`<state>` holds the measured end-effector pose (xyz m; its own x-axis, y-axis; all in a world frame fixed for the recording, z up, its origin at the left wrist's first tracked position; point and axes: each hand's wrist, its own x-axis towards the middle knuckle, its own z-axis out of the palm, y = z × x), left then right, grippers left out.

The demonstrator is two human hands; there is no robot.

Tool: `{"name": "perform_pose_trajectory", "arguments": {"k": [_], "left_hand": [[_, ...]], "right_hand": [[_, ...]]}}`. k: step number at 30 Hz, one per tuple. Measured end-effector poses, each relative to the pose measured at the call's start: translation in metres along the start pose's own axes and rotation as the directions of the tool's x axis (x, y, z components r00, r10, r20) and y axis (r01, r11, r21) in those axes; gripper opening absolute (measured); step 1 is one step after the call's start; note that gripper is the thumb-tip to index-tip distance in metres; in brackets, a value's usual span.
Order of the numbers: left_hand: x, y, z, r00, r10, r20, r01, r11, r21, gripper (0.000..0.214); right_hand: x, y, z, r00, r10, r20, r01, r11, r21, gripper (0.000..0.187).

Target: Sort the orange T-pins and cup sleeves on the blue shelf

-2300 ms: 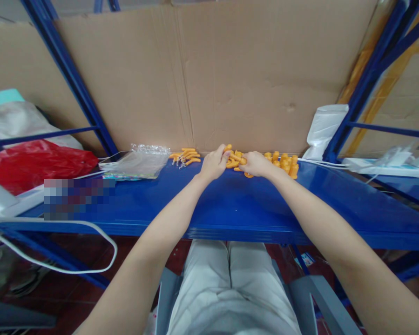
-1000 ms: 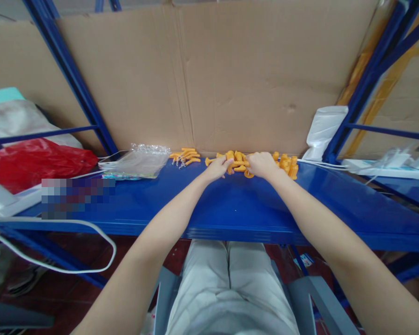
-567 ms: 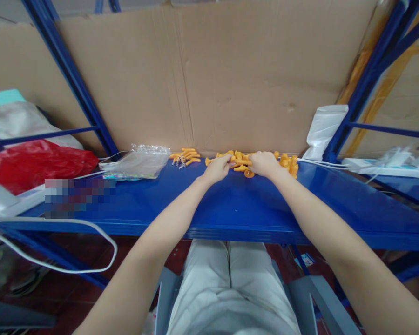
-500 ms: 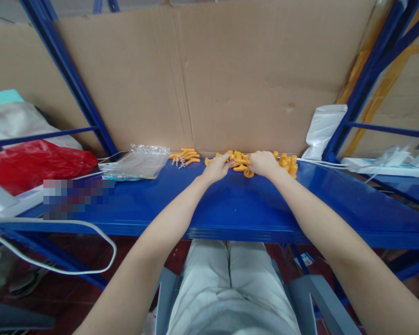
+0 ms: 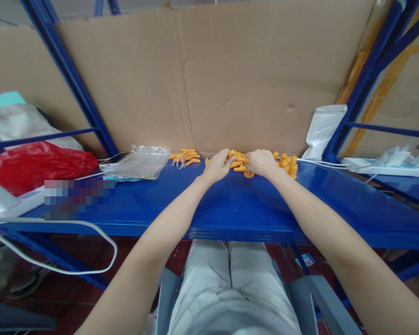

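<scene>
the left hand point(image 5: 216, 166) has slid a little nearer the cardboard point(image 5: 230, 79), fingers pinched on the orange pieces point(image 5: 239, 163) piled at the back of the blue shelf point(image 5: 237, 204). the right hand point(image 5: 261, 163) curls over them, grip unclear. clear bags point(image 5: 139, 162) lie flat to the left; the red bag point(image 5: 35, 165) and white bag point(image 5: 323, 130) hide their contents.
</scene>
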<state>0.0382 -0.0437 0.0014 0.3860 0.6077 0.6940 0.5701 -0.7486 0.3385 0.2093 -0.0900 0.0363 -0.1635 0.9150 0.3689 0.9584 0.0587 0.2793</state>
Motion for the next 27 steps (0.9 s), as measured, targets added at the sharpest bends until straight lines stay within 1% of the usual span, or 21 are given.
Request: {"name": "perform_pose_trajectory", "arguments": {"k": [4, 8, 20, 23, 27], "left_hand": [[0.0000, 0.0007, 0.0015, 0.999, -0.054, -0.011, 0.053, 0.998, -0.019, 0.019], [0.0002, 0.0004, 0.0028, 0.995, -0.097, -0.009, 0.096, 0.993, -0.075, 0.018], [0.0018, -0.0018, 0.0048, 0.987, -0.157, -0.034, 0.149, 0.972, -0.181, 0.018], [0.0029, -0.0030, 0.0065, 0.984, -0.174, -0.021, 0.165, 0.959, -0.230, 0.019], [0.0038, -0.0038, 0.0066, 0.976, -0.218, 0.029, 0.217, 0.936, -0.276, 0.020]], "right_hand": [[0.0004, -0.0010, -0.0003, 1.000, -0.006, 0.012, 0.006, 1.000, 0.004, 0.039], [0.0008, -0.0013, 0.0012, 0.999, -0.022, 0.025, 0.021, 1.000, 0.013, 0.039], [0.0028, -0.0037, 0.0032, 0.998, -0.027, 0.055, 0.026, 0.999, 0.023, 0.038], [0.0022, -0.0041, 0.0031, 0.998, -0.031, 0.060, 0.030, 0.999, 0.027, 0.038], [0.0008, -0.0047, 0.0032, 0.997, -0.034, 0.064, 0.033, 0.999, 0.022, 0.037]]}}
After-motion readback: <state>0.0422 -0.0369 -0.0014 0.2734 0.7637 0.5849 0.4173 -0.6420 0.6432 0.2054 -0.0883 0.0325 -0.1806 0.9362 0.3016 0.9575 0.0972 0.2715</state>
